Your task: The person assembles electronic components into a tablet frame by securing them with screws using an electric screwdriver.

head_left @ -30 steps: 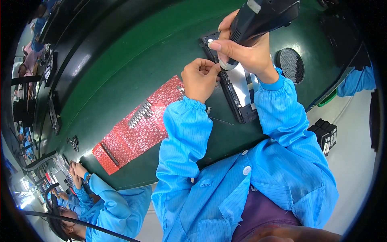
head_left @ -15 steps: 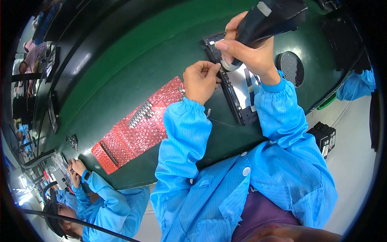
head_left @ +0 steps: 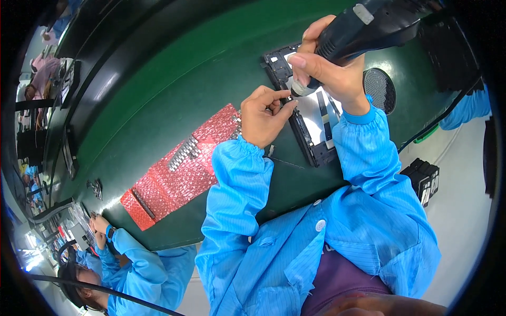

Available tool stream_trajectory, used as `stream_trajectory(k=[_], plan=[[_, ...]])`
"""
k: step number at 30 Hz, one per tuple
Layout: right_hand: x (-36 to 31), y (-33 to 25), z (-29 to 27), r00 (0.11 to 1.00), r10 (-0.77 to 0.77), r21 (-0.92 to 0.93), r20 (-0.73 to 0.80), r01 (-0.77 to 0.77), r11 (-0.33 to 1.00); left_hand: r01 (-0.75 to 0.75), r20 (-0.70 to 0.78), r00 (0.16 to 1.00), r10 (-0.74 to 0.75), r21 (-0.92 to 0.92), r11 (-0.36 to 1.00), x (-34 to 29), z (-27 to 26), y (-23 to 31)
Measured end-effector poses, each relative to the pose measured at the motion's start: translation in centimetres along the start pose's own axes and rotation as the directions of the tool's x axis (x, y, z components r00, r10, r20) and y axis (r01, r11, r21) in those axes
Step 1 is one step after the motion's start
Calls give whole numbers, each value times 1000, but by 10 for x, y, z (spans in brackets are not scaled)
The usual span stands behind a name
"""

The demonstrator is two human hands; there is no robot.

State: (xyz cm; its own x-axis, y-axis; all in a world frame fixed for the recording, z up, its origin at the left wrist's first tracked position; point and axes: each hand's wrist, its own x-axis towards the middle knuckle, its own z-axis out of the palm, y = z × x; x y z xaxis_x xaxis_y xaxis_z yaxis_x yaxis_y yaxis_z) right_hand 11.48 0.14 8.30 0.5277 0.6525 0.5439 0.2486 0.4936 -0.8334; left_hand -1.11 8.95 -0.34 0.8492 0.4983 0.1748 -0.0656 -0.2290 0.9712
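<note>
My right hand [head_left: 337,73] is wrapped round a black electric screwdriver [head_left: 363,30], its tip pointing down at a black rectangular electronic housing [head_left: 319,154]. The housing lies on the green table and has a shiny white panel inside. At the housing's left edge, my left hand [head_left: 265,116] is closed in a pinch, thumb and forefinger close to the screwdriver's tip. What those fingers hold is too small to make out. To the left of that hand lies a red bubble-wrap sheet [head_left: 168,181], with rows of small metal parts [head_left: 183,154] on it.
A round dark dish [head_left: 387,105] of small grey pieces stands right of my right wrist. Small dark pieces [head_left: 95,188] lie at the table's left. A co-worker in blue [head_left: 142,263] sits at lower left. Black boxes [head_left: 421,181] stand beyond the table's right edge.
The screwdriver has tilted, its body swinging to the right, and its tip now shows beside my left fingers. My left hand has shifted slightly down, its forefinger stretched further.
</note>
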Motion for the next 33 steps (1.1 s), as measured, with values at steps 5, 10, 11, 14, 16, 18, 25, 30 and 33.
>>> stream_trajectory(k=[5, 10, 11, 14, 16, 18, 25, 30, 33], plan=[[2, 1, -1, 999, -28, -66, 40, 30, 997, -42, -38, 998, 39, -63, 997, 0, 3, -8], [0, 2, 4, 999, -23, 14, -40, 23, 1000, -37, -32, 999, 34, -71, 997, -1, 2, -6], [0, 1, 4, 999, -23, 12, -37, 23, 1000, -50, -13, 999, 50, -35, 998, -1, 1, -4], [0, 0, 3, 999, -21, 20, -38, 22, 1000, 205, 127, 977, -173, -310, 928, 0, -6, 2], [0, -1, 3, 999, -17, 32, -42, 19, 999, 273, 126, 962, -243, -380, 884, 3, -11, 9], [0, -1, 1, 999, 11, -73, 49, -8, 997, 362, 94, 929, -358, -432, 826, 6, -11, 9], [0, 4, 5, 998, 47, -85, 39, -43, 995, 389, 62, 918, -392, -334, 859, 12, -5, 9], [-1, 6, 6, 997, 54, -125, 50, -48, 991, 389, 50, 916, -397, -346, 854, 12, -4, 9], [0, 7, 5, 997, 59, -94, 43, -54, 994, 389, 52, 917, -396, -343, 855, 12, -4, 9]])
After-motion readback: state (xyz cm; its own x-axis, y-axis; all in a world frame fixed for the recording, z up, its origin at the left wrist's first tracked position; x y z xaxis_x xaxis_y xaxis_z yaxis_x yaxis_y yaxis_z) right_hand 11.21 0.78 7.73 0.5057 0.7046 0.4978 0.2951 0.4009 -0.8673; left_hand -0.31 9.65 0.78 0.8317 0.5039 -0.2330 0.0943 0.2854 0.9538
